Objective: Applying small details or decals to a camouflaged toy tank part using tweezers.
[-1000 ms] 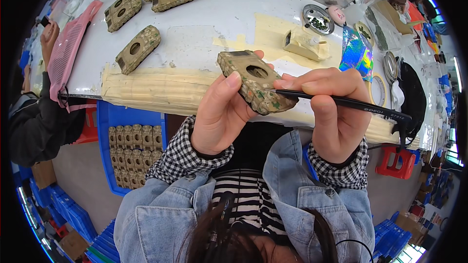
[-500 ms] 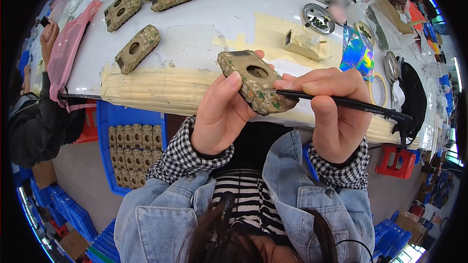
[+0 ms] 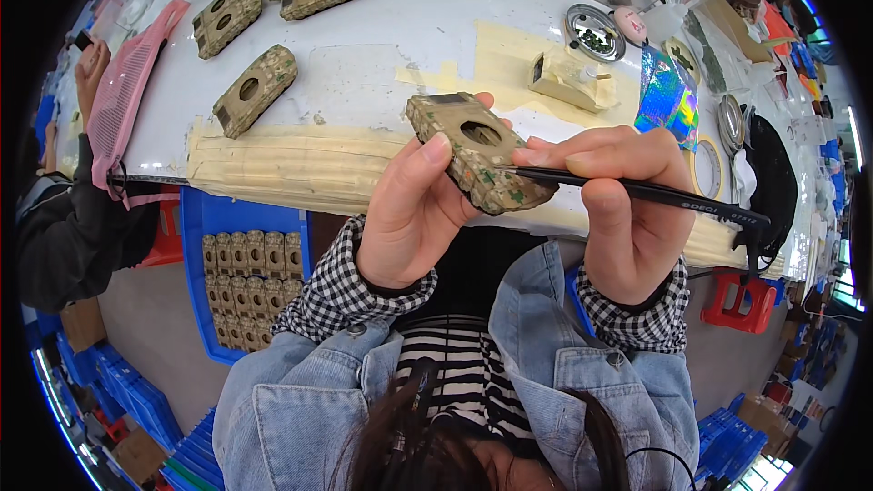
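A camouflage-painted model tank hull [image 3: 475, 156] with a round hole in its top is held tilted above the table edge. My left hand [image 3: 411, 209] grips it, thumb on the near side and fingertips showing beyond the far edge. In my right hand [image 3: 634, 209] is a pair of black tweezers [image 3: 673, 195], pinched between thumb and fingers. Their tips touch, or nearly touch, the hull's surface near the hole; whether anything tiny sits between them I cannot tell. Matching hulls, among them one hull [image 3: 255, 91] at the left, lie on the table.
A round metal dish [image 3: 595, 34] holds small dark green pieces beside a taped block [image 3: 571, 80]. Holographic film [image 3: 667, 98] and a tape roll [image 3: 706, 170] lie at right. A blue tray [image 3: 196, 291] of hulls is below left. Another person's hand [image 3: 91, 68] is beyond a pink basket [image 3: 136, 91].
Both hands, the hull and the tweezers stay almost exactly where they were. Only a very slight shift of the view shows.
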Demonstrator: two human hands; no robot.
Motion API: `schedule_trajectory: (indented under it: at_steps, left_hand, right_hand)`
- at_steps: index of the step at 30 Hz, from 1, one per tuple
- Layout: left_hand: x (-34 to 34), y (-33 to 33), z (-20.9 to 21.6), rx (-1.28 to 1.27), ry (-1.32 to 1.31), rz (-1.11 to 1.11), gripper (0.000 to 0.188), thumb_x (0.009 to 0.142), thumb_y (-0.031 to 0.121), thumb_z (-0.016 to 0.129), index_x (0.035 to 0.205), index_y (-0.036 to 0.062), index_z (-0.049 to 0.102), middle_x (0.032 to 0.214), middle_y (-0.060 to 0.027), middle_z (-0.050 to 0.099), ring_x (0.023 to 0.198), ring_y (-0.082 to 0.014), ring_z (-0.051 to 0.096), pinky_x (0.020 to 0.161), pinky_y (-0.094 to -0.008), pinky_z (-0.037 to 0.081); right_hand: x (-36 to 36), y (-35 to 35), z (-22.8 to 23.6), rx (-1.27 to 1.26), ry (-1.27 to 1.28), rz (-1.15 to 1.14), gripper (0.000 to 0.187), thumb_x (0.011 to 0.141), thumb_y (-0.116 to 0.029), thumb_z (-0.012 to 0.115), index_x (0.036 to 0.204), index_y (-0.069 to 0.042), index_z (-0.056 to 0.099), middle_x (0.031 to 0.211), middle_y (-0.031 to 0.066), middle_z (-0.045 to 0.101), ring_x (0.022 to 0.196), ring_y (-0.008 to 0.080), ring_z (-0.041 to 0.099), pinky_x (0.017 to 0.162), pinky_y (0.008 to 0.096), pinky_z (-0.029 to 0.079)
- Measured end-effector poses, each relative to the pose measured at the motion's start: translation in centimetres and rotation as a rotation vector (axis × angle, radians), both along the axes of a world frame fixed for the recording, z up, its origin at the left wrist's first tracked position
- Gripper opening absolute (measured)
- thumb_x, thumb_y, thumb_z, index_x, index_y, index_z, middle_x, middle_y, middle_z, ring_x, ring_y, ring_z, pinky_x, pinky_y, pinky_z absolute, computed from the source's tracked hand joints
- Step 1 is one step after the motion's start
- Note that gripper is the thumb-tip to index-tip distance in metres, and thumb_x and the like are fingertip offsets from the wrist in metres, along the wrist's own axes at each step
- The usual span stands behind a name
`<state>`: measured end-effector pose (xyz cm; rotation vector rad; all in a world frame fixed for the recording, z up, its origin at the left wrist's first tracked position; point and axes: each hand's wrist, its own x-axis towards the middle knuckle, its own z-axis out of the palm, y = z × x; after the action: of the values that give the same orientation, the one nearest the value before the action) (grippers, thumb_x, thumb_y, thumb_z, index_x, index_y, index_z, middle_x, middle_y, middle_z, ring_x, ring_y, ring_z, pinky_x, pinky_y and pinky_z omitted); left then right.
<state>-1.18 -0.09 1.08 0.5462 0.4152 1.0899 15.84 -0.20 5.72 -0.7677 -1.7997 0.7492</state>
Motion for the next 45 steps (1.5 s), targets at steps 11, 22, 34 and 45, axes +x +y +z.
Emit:
schedule_trajectory:
  at_steps: [11, 22, 34, 45]
  left_hand:
    - [-0.2, 0.2, -0.5, -0.024, -0.149, -0.058, 0.054, 0.094, 0.033, 0.035, 0.136, 0.0009, 0.022, 0.140, -0.0202, 0.024, 0.124, -0.0286, 0.038, 0.096, -0.0431, 0.044]
    - [-0.2, 0.6, -1.9, -0.087, -0.431, -0.087, 0.057, 0.095, 0.033, 0.034, 0.135, -0.0042, 0.019, 0.135, -0.0246, 0.029, 0.118, -0.0373, 0.042, 0.094, -0.0447, 0.046]
    - [0.0, 0.7, -1.7, -0.159, -0.499, -0.130, 0.063, 0.095, 0.035, 0.035, 0.136, -0.0059, 0.013, 0.127, -0.0278, 0.038, 0.115, -0.0381, 0.045, 0.095, -0.0409, 0.045]
    - [0.5, 0.4, -1.3, -0.203, -0.446, -0.155, 0.060, 0.095, 0.037, 0.033, 0.136, -0.0044, 0.019, 0.127, -0.0266, 0.040, 0.116, -0.0373, 0.045, 0.095, -0.0403, 0.045]
  right_hand:
    - [0.7, 0.3, -0.2, 0.047, 0.241, -0.128, 0.020, 0.092, -0.015, 0.048, 0.096, 0.004, 0.049, 0.089, 0.0156, 0.057, 0.080, 0.0207, 0.060, 0.077, 0.0334, 0.049]
    - [4.4, 4.4, -1.0, 0.327, -0.551, -0.703, 0.011, 0.075, -0.008, 0.067, 0.085, -0.004, 0.064, 0.071, 0.0076, 0.058, 0.069, 0.0207, 0.053, 0.063, 0.0298, 0.042]
    - [4.7, 5.0, -1.6, 0.331, -0.538, -0.678, 0.010, 0.073, -0.007, 0.069, 0.081, -0.003, 0.063, 0.070, 0.0076, 0.061, 0.066, 0.0207, 0.055, 0.059, 0.0295, 0.043]
    - [1.2, 0.9, 0.9, 0.124, -0.045, -0.260, 0.009, 0.083, -0.002, 0.057, 0.091, 0.002, 0.056, 0.079, 0.0090, 0.057, 0.071, 0.0138, 0.053, 0.065, 0.0238, 0.043]
